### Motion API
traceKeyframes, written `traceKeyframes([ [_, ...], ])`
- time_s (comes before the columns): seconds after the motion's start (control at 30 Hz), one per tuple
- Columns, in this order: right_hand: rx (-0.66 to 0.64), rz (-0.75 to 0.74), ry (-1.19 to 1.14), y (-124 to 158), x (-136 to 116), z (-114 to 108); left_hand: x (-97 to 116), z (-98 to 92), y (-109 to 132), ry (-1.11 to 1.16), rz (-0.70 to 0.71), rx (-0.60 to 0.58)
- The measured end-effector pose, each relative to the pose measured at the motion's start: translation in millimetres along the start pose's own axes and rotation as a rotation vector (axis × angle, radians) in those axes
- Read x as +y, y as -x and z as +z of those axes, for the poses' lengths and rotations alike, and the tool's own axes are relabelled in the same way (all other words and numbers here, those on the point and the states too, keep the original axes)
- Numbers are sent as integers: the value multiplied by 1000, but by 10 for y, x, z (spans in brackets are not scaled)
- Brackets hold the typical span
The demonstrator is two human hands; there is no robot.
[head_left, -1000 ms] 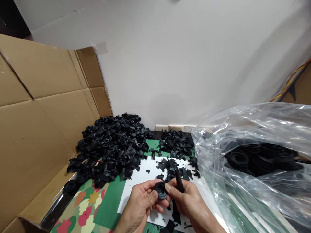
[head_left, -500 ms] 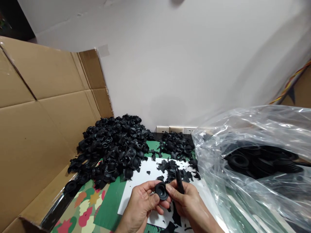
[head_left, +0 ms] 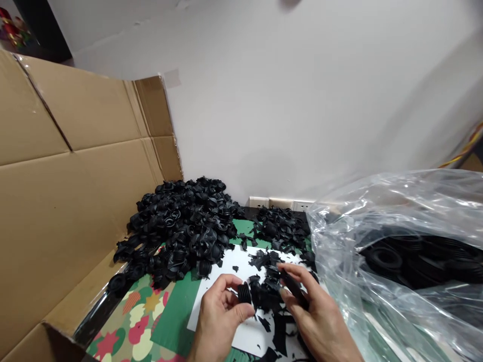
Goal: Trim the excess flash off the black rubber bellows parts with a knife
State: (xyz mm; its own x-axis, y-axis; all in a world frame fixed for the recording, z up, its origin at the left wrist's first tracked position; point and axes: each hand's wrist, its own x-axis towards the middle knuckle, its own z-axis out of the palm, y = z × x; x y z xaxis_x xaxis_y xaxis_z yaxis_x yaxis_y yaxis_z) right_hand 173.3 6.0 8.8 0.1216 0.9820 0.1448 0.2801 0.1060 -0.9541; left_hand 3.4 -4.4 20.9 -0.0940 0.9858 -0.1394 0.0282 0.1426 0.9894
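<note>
My left hand (head_left: pixel 222 317) pinches a small black ribbed rubber bellows (head_left: pixel 244 293) between thumb and fingers, its ridges facing sideways. Held in my right hand (head_left: pixel 319 309) is a dark pen-like tool (head_left: pixel 294 288), slanting up to the left; its tip is not clear. The two hands are apart, above a white sheet (head_left: pixel 229 259) strewn with torn black scraps (head_left: pixel 266 294). Several scraps lie between the hands, close to the bellows.
A big heap of black ribbed parts (head_left: pixel 184 226) rises at left beside a cardboard box wall (head_left: pixel 113 181). Behind the sheet sits a smaller scrap pile (head_left: pixel 281 226). At right, a clear plastic bag (head_left: pixel 339 236) contains black rings (head_left: pixel 387 257). Wall sockets (head_left: pixel 281 203) are behind.
My hands have separated, the right moving right with the tool. The bellows has turned from its open round end to its ribbed side. The view has shifted slightly left.
</note>
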Motion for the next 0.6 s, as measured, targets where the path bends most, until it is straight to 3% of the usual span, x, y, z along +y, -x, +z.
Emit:
traceKeyframes([
  [0.17,-218,180,-50,16,-35,32,2,19,36,-23,-1,54],
  [0.3,-209,214,-119,26,-12,76,-11,21,38,-27,13,71],
  [0.47,-58,169,-206,58,-23,145,-62,20,32,-4,22,36],
  [0.6,-239,279,-288,77,-64,180,-73,25,38,-44,69,17],
])
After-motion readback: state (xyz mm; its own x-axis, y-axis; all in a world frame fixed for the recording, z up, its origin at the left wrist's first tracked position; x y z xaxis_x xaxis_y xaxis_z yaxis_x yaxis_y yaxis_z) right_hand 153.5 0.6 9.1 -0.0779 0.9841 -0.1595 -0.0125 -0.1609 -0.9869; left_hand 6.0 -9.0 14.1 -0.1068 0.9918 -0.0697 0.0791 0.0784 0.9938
